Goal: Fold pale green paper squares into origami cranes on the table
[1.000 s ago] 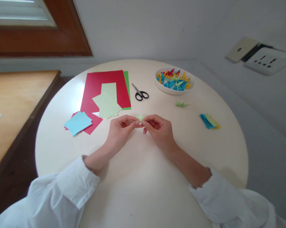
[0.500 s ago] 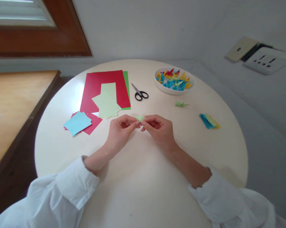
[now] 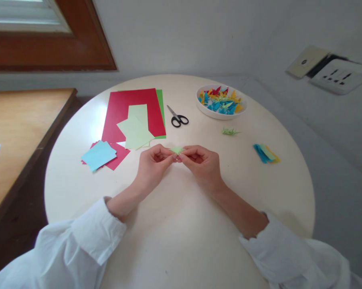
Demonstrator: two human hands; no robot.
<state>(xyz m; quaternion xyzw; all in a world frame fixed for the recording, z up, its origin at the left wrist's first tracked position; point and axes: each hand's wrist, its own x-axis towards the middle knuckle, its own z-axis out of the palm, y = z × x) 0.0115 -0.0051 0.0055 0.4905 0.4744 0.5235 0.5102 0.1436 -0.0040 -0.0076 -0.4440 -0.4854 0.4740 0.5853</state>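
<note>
Between my hands is a small piece of pale green folded paper [image 3: 177, 150], mostly covered by my fingers. My left hand [image 3: 154, 163] pinches its left side between thumb and forefinger. On the opposite side, my right hand [image 3: 202, 165] pinches it the same way, and the fingertips of both hands nearly meet. Just beyond the left hand lie pale green paper sheets [image 3: 136, 130]. A small green folded paper bundle [image 3: 229, 131] rests on the table past the right hand.
Black-handled scissors [image 3: 177, 117] lie beyond my hands on the round white table [image 3: 174, 233]. A white bowl [image 3: 221, 116] holds colourful folded paper cranes. Red sheets [image 3: 117, 108] and light blue squares [image 3: 99, 155] are at left; blue, green and yellow strips [image 3: 265, 153] at right.
Slightly more of the green folded paper shows above my fingertips, and the fingertips have come a little closer together. Both hands otherwise hold their place.
</note>
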